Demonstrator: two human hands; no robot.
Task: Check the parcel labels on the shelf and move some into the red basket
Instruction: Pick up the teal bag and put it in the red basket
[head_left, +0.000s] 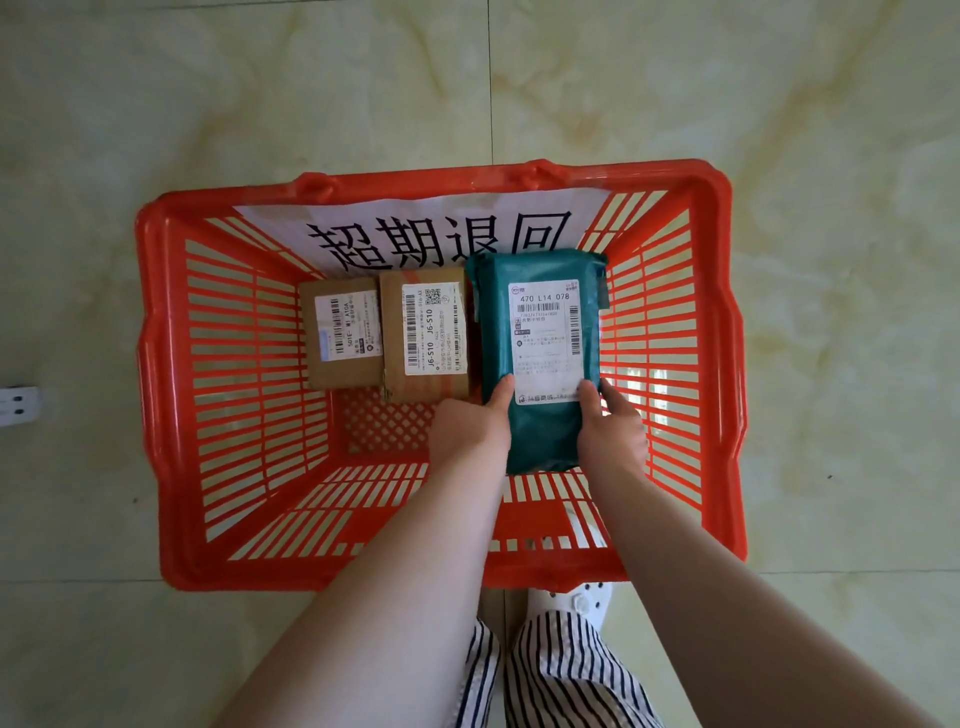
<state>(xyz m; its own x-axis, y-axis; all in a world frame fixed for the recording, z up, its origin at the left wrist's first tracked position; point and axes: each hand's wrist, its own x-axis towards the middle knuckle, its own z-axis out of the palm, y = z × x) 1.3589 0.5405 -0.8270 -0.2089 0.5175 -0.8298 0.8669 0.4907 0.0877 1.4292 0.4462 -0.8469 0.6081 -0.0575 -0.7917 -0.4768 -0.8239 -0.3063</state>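
Observation:
A red slatted basket stands on the floor below me. Inside, at its right, a green bagged parcel with a white label lies label-up. My left hand grips the parcel's left edge and my right hand grips its right edge, thumbs on the label. A small brown box and a second brown box, both labelled, lie side by side to the left of the green parcel. The shelf is out of view.
A white paper sign with large black characters hangs on the basket's far wall. Pale marble floor tiles surround the basket. A white power strip lies at the left edge. My striped trousers and white shoe show below the basket.

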